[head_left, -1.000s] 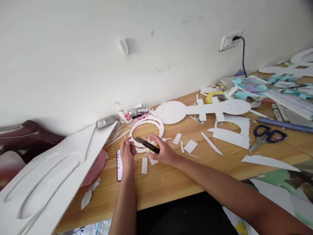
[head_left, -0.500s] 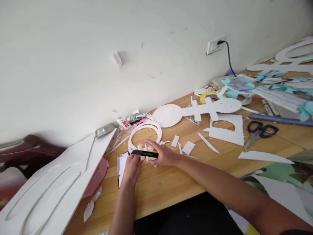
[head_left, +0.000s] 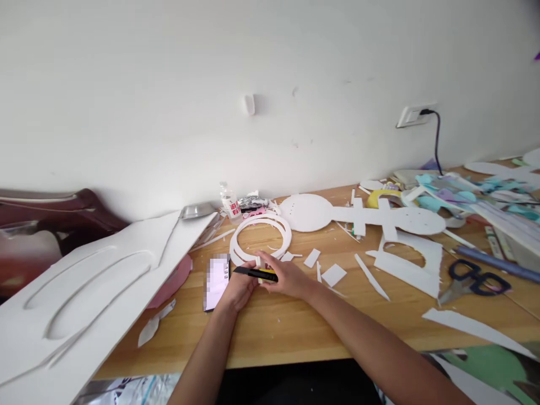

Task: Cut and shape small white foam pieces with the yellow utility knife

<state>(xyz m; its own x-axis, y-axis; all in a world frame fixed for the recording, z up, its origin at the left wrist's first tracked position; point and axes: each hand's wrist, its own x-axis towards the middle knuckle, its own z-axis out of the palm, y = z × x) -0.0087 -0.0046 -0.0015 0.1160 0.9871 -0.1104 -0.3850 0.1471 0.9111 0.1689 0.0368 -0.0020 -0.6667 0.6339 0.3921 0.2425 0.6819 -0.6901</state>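
Note:
My right hand [head_left: 287, 275] is closed around a black and yellow utility knife [head_left: 256, 274], whose dark end points left across my other hand. Close against it, my left hand [head_left: 239, 289] has its fingers bent around a small white foam piece [head_left: 259, 262], mostly hidden between the hands. Just behind both hands lie white foam rings [head_left: 287, 230], one overlapping the other. A phone [head_left: 217, 281] with a lit screen rests on the wooden table [head_left: 287, 332] left of my left hand.
A large white board [head_left: 105, 281] covers the left side. Small white pieces [head_left: 334, 275], a long foam shape [head_left: 306, 212] and scissors [head_left: 478, 278] lie to the right. A bottle [head_left: 230, 202] stands by the wall.
The camera view has turned, so the table items sit further right and the wall socket lower. My hands have drawn closer together, with the knife still in the right one.

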